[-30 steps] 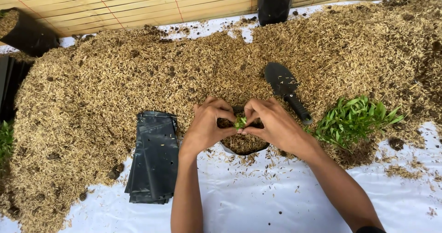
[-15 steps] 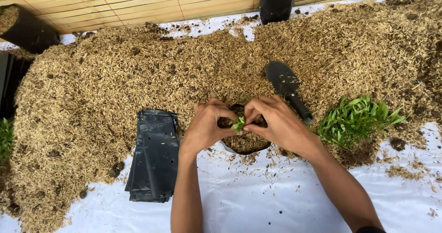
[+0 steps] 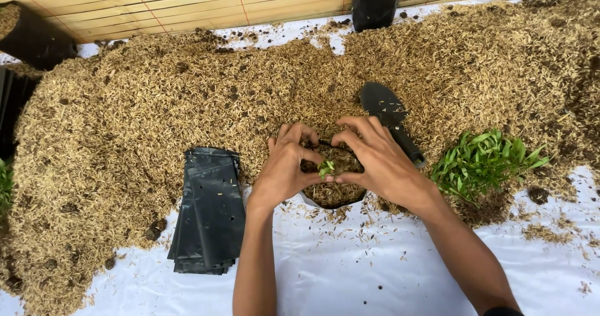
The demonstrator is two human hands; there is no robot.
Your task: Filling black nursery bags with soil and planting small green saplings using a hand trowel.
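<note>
- The heap of husk-and-soil mix (image 3: 156, 122) covers most of the white sheet (image 3: 350, 272), and its spread matches the views from a second ago; nothing large has shifted.
- The stack of flat black grow bags (image 3: 209, 210) lies just left of the left forearm, untouched, and the clump of green seedlings (image 3: 484, 163) sits to the right on the mix, also as before.
- The black trowel (image 3: 390, 119) lies behind the right hand, blade away from the person, handle slanting back toward the right wrist.
- The small filled bag (image 3: 334, 191) stands at the heap's near edge, mouth up, between both hands.
- The left hand (image 3: 284, 166) and right hand (image 3: 381, 163) have barely moved (only a slight tightening, as far as I can judge): both are curled, fingers arched over the bag's mouth, thumbs and fingertips pressing the mix around the stem. I read this as firming-in near its end.
- The seedling (image 3: 326, 166) stands in the middle of the bag's mouth, long axis roughly upright toward the camera, leaves up, roots hidden in the mix.
</note>
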